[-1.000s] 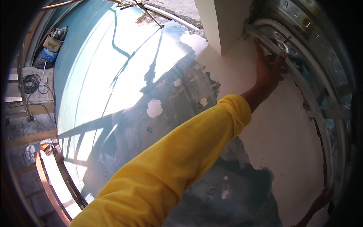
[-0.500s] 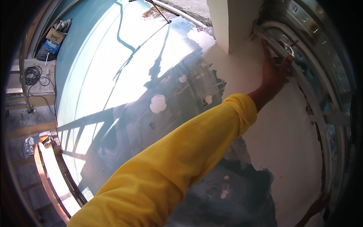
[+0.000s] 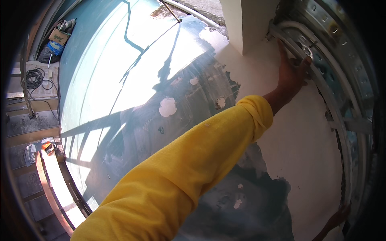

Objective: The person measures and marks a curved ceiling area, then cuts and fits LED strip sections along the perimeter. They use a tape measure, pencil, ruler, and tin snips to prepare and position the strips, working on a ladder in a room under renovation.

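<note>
Reaching up and forward on a yellow sleeve (image 3: 193, 160), the left hand (image 3: 291, 78) is laid open against the white plastered wall (image 3: 297, 136), its fingertips hooked over the curved metal track (image 3: 311, 68); against half a second ago the hand is set a little higher along that track, so the grip seems freshly settled. Low and to the right of it, the right hand (image 3: 335, 219) is glimpsed at the track's lower end, though whether anything is held cannot be told.

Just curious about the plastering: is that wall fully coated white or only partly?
Partly. White plaster covers the part near the hand; grey-blue bare wall shows beside it with a few white dabs.
</note>
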Available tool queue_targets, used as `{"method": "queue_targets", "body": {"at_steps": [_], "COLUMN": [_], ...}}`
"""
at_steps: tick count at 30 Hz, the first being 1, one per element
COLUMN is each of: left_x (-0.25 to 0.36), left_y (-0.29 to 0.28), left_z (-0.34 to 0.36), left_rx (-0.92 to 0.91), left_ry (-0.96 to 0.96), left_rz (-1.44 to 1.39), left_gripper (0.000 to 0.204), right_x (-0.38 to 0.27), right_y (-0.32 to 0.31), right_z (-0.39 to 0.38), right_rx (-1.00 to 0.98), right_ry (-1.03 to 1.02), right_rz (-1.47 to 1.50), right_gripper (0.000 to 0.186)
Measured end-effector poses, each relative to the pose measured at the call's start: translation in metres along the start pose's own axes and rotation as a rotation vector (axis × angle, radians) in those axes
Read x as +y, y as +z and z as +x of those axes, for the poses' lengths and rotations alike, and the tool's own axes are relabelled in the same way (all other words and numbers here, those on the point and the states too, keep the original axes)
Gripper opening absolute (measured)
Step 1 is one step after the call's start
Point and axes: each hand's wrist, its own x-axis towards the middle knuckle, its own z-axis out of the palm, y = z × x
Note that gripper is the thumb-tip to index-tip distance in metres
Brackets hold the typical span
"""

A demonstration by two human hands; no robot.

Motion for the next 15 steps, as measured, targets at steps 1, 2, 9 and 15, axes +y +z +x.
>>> {"method": "queue_targets", "body": {"at_steps": [1,2,9,15], "left_x": [-0.001,-0.002,-0.017,0.006], "left_y": [0.000,0.000,0.006,0.018], "left_z": [-0.001,-0.001,0.018,0.003], "left_rx": [-0.002,-0.004,0.105,0.119], "left_ry": [0.001,0.002,0.063,-0.034], "left_rz": [-0.013,-0.025,0.058,-0.144], "left_gripper": [0.116,0.115,0.105,0.099], "right_x": [0.001,0.002,-0.009,0.004], "right_y": [-0.003,-0.004,-0.017,-0.027], "right_z": [0.001,0.002,0.012,0.000], "right_rx": [-0.014,-0.014,-0.005,0.015], "right_ry": [0.003,0.009,0.081,0.045], "right_rz": [-0.014,0.021,0.119,-0.005], "right_gripper": [0.054,0.055,0.062,0.064]}}
